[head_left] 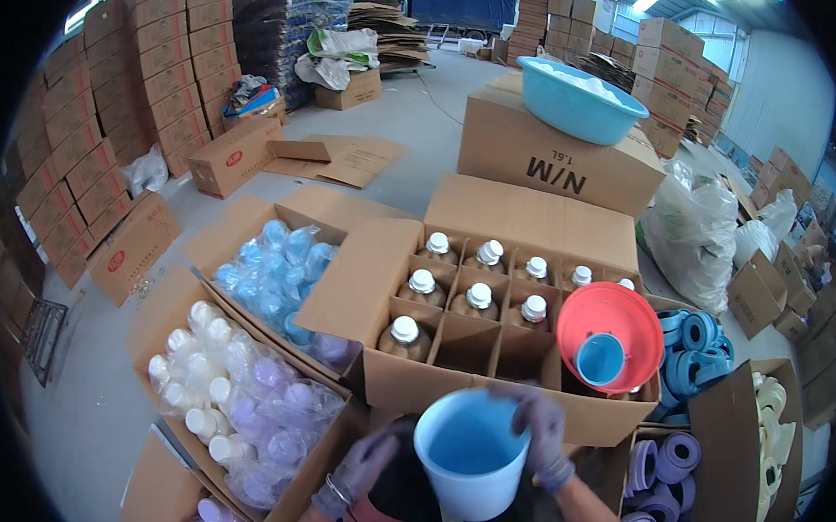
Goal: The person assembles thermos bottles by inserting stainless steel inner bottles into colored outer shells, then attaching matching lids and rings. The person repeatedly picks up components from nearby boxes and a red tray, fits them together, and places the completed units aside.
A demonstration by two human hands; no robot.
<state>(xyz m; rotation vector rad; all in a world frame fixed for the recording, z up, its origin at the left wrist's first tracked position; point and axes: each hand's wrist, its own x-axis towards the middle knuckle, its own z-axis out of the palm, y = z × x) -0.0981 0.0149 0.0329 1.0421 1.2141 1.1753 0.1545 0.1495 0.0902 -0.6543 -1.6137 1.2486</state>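
A pale blue plastic jug body (470, 486) stands upright in front of my torso, its wide mouth facing up. My right hand (539, 433), in a thin translucent glove, grips its far right rim, with fingers over the edge. My left hand (362, 471), gloved too and with a band at the wrist, is beside the jug on the left, apart from it, fingers loosely extended. Just beyond is an open divided carton (515, 396) with several white-capped bottles (422, 282) in its cells. A red round lid or basin (585, 326) holding a small blue cup (600, 359) rests on its right corner.
At left, cartons hold bagged white caps (206, 423), purple caps (273, 414) and blue caps (276, 258). At right lie purple handle-like rings (661, 491), blue ones (701, 361) and cream ones (773, 440). A blue basin (582, 114) sits on a closed carton (500, 138). Stacked cartons (169, 59) line the left.
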